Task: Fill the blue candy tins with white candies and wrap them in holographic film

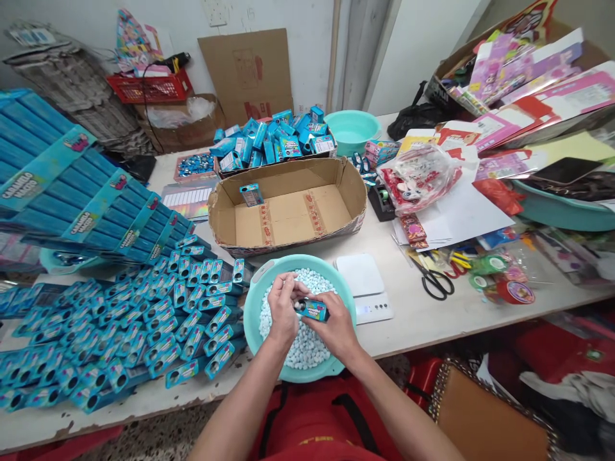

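Observation:
My right hand (336, 326) grips a small blue candy box (314, 310) lying sideways, its open end pointing left. My left hand (282, 306) is pinched at that open end, fingers closed on small pale candies. Both hands hover over a teal bowl (253, 301) filled with pale blue-white candies (305, 351) at the table's front edge. Rows of empty open blue boxes (144, 326) lie to the left of the bowl.
A shallow cardboard tray (288, 208) holding one blue box (252, 194) sits behind the bowl. A carton of filled blue boxes (273, 141) stands further back. A white scale (365, 285), scissors (435, 278), tape rolls (494, 266) and stacked blue display cards (72, 186) surround them.

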The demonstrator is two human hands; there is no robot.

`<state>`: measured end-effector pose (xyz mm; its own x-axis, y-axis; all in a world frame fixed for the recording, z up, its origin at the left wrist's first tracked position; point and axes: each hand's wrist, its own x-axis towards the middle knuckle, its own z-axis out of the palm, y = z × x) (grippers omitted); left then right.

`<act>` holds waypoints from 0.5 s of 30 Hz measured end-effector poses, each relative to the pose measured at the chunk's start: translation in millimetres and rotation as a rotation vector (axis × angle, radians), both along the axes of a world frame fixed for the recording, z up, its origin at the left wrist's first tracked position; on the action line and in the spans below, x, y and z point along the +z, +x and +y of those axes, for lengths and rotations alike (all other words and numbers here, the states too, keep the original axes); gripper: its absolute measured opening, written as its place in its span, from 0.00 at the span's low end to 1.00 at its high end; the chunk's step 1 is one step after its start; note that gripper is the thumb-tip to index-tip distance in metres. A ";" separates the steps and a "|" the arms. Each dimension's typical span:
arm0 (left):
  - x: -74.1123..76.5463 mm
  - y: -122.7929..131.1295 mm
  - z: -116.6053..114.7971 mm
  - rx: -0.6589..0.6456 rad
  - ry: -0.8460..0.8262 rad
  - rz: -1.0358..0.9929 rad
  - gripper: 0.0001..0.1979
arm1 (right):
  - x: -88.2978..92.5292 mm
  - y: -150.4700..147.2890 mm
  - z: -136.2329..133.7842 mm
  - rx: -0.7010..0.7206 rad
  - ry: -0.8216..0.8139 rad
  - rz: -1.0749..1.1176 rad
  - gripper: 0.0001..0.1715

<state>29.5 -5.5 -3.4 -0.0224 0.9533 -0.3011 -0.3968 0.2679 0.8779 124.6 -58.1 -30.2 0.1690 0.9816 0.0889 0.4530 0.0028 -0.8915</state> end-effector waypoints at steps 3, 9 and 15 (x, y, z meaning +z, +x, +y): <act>-1.5 -4.3 3.1 -0.009 0.046 -0.022 0.12 | -2.1 0.8 0.3 -0.007 -0.016 0.038 0.17; -59.4 -40.6 25.7 -0.071 0.181 0.771 0.14 | -5.6 11.2 -15.2 -0.009 -0.011 0.258 0.18; -102.3 -34.2 6.2 -0.572 0.176 1.494 0.17 | -8.4 21.0 -30.9 -0.053 -0.086 0.283 0.19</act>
